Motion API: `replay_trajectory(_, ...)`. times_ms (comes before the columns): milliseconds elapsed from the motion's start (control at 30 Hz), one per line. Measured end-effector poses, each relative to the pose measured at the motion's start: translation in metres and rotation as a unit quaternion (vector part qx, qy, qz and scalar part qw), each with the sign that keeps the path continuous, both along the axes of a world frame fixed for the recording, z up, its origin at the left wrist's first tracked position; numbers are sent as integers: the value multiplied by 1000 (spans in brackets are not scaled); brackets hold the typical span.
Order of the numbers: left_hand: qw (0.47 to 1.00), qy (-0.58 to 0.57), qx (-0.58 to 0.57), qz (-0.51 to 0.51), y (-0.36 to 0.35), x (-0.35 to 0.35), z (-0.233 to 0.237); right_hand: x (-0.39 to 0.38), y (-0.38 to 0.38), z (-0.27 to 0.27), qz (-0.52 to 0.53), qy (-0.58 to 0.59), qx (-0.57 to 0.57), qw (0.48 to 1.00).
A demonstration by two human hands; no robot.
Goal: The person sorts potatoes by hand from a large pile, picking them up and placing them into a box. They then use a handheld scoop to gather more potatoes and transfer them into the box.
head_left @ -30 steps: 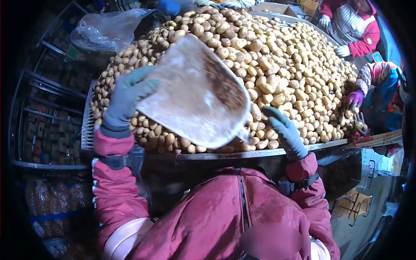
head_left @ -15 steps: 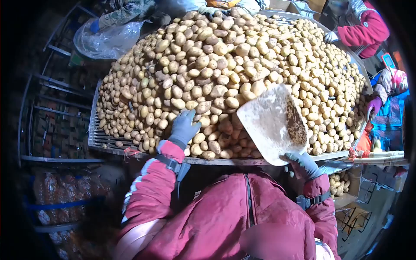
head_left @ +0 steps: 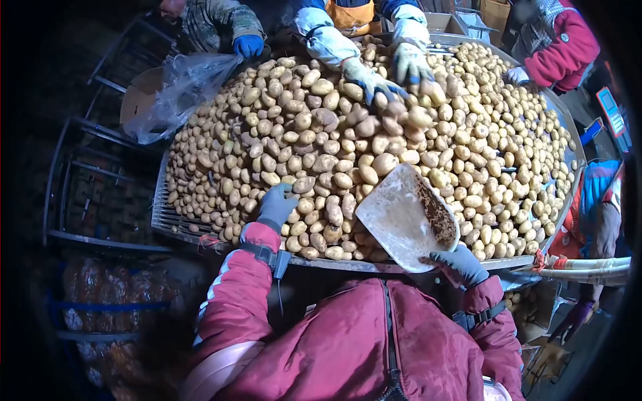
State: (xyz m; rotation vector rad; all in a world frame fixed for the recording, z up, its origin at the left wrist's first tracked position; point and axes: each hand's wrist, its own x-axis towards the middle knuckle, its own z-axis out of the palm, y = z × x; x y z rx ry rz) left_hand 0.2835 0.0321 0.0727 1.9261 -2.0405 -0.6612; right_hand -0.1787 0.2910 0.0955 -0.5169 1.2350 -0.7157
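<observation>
A big heap of pale potatoes (head_left: 374, 127) covers a round metal table (head_left: 175, 226). My left hand (head_left: 277, 204), in a grey glove, rests with fingers apart on the potatoes at the near edge of the heap. My right hand (head_left: 460, 262), also gloved, grips the base of a dirty white scoop (head_left: 401, 217), which is tilted up over the near right side of the pile with soil on its inner right side. My red jacket fills the bottom of the view.
Across the table a person's white-gloved hands (head_left: 388, 73) are on the potatoes. A blue-gloved person holds a clear plastic bag (head_left: 177, 90) at the far left. Other people in red stand at the right rim. Metal racks (head_left: 87, 200) stand to the left.
My left hand let go of the scoop and came down onto the potatoes. The scoop moved from the left to the right side, now held only by my right hand.
</observation>
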Motion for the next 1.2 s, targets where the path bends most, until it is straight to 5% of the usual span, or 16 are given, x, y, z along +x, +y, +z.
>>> replay_trajectory(133,982,184,22,44,-5,-17,13,-8,9,-48,-44,-43,-22,998)
replay_trajectory(200,988,122,-70,-61,8,-28,26,-9,6,-47,-42,-44,-19,998)
replay_trajectory(267,878,-230,-343,-242,15,-48,30,-11,3,-41,-40,-43,-14,998)
replay_trajectory(333,967,187,-34,-171,38,-140,107,-12,-2,-31,-36,-25,41,998)
replay_trajectory(400,961,212,-15,-179,52,-182,112,-11,-1,-34,-65,-36,27,997)
replay_trajectory(500,928,181,-115,-303,13,-195,54,-12,6,-38,-117,-58,10,991)
replay_trajectory(633,986,161,-22,-24,-61,-166,-3,-8,19,-31,-200,-89,-3,976)
replay_trajectory(733,918,-161,-294,-211,-66,-188,-26,-4,27,-33,-277,-168,-30,946)
replay_trajectory(800,933,39,-260,-247,-37,-219,8,-3,33,-33,-255,-145,35,955)
replay_trajectory(833,923,-8,-248,-295,-51,-216,-24,-5,35,-35,-219,-148,57,963)
replay_trajectory(933,926,-121,-239,-266,-60,-245,32,-8,45,-51,-180,-192,127,956)
replay_trajectory(967,923,51,-289,-250,-69,-254,67,-12,51,-61,-149,-156,129,968)
replay_trajectory(1000,933,43,-251,-254,-102,-258,63,-9,52,-66,-154,-156,131,967)
replay_trajectory(1033,872,-18,-394,-290,-142,-250,27,-4,51,-70,-197,-152,71,966)
replay_trajectory(1067,922,3,-309,-232,-139,-270,71,2,51,-71,-239,-146,12,960)
replay_trajectory(1200,915,-48,-279,-288,-178,-271,5,7,42,-43,-275,-155,50,948)
